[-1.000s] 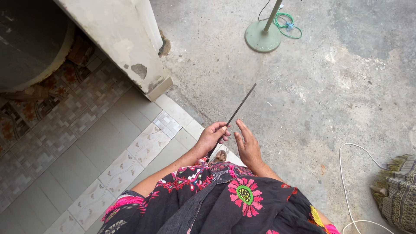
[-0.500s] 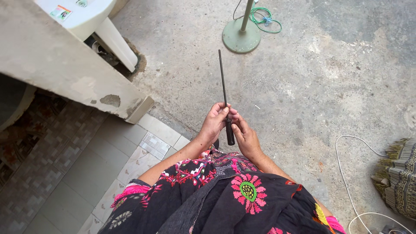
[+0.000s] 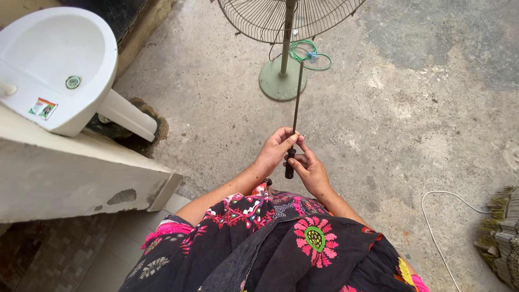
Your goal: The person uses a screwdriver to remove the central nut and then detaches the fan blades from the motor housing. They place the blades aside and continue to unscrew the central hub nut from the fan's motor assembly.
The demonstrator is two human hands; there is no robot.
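A long thin dark metal rod with a dark handle (image 3: 295,111) points away from me, held in front of my body. My left hand (image 3: 277,147) pinches the rod just above the handle. The handle itself sits in the grip of my right hand (image 3: 308,168), its end sticking out below the fingers. Both hands touch each other over a concrete floor (image 3: 411,119). My dark embroidered garment with pink flowers (image 3: 292,243) fills the bottom of the view.
A green pedestal fan (image 3: 283,75) with a wire cage and a coiled green cord stands straight ahead. A white pedestal washbasin (image 3: 59,65) is at the left beside a low plastered wall (image 3: 70,178). A white cable (image 3: 438,216) and a straw broom (image 3: 500,238) lie at right.
The view tilted up, bringing in the washbasin and fan cage. My right hand joined the left on the handle, and the rod swung from leaning right to pointing almost straight ahead.
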